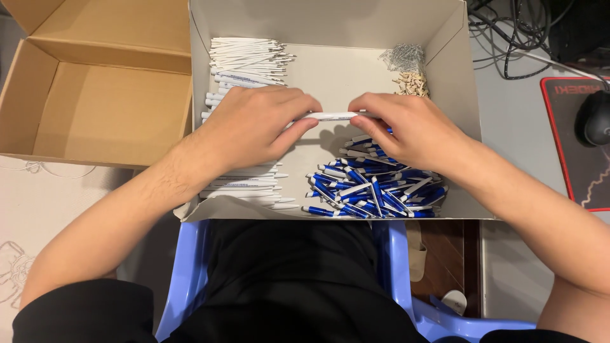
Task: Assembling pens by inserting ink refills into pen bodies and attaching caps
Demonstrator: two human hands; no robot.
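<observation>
Both hands meet over a shallow white cardboard box (pixel 454 70) and hold one white pen barrel (pixel 332 116) level between them. My left hand (pixel 254 124) grips its left end and my right hand (pixel 406 127) pinches its right end. Under my left hand lies a stack of white pen barrels (pixel 244 63), running down the box's left side. A heap of blue and white pen parts (pixel 375 184) lies below my right hand. Small metal springs (pixel 403 57) and tan plastic bits (pixel 412 82) sit at the box's far right.
An open brown cardboard box (pixel 95 108) stands to the left. On the grey desk to the right lie a black mouse (pixel 594 117) on a red-edged mat (pixel 562 140) and tangled cables (pixel 515 32). A blue plastic chair (pixel 190 273) shows below.
</observation>
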